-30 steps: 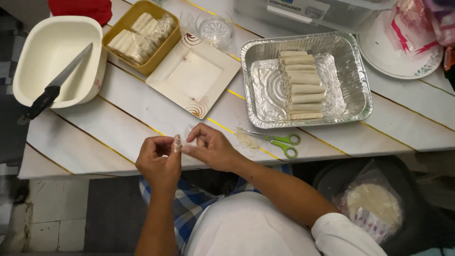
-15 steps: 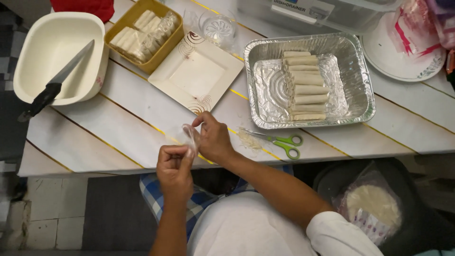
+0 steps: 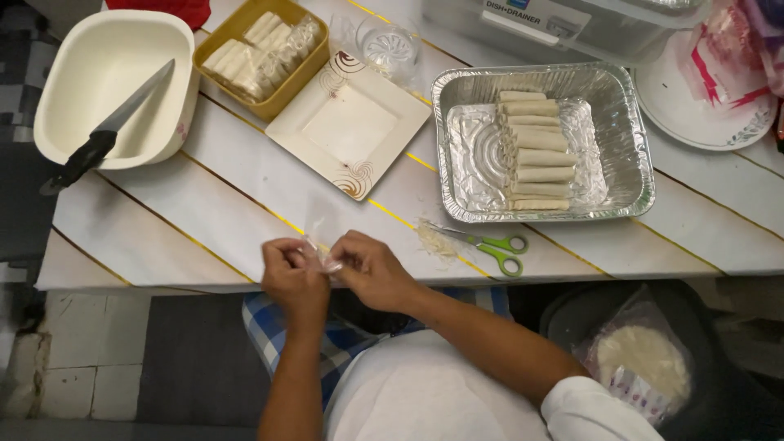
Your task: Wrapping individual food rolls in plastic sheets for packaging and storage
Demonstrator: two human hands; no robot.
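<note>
My left hand [image 3: 292, 273] and my right hand [image 3: 371, 265] meet at the table's front edge. Both pinch a small thin clear plastic piece [image 3: 317, 245] between their fingertips. Part of the piece stands up above the fingers; what it wraps, if anything, is hidden. Just beyond the hands sits an empty square cream plate [image 3: 349, 124] with brown swirls. Green-handled scissors [image 3: 490, 244] lie right of my right hand beside a small pile of pale shreds [image 3: 429, 239].
A foil tray [image 3: 629, 155] holds a row of several pale rolls [image 3: 532, 151]. A yellow dish [image 3: 263, 51] holds wrapped rolls. A cream tub [image 3: 82, 73] carries a black-handled knife [image 3: 106, 131]. A white plate, a clear container and a bagged stack of round wrappers [image 3: 641, 359] are at right.
My left hand dropped toward the table edge, then came back up to my right hand. Both hands now pinch the plastic piece together lower and nearer the edge.
</note>
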